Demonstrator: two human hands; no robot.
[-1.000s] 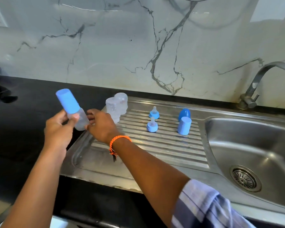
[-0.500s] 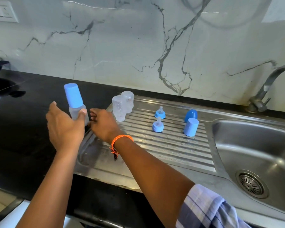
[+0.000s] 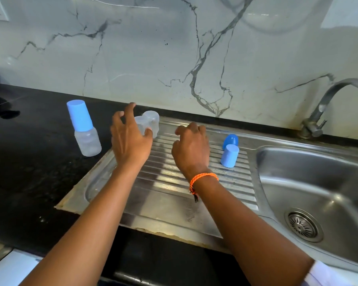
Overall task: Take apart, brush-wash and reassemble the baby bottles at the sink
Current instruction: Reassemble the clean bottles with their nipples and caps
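Left of both hands, an assembled bottle stands capped on the counter, seemingly parked clear as finished. Next, the left hand hovers spread and empty, thumb just beside two upturned bottle bodies on the drainboard, probably reaching for one. Beyond it the right hand hangs loosely curled, holding nothing visible. Right of it sit two blue caps, handy for reassembly.

Capped bottle: upright, left of my drainboard. Two clear bodies, two blue caps: on it.
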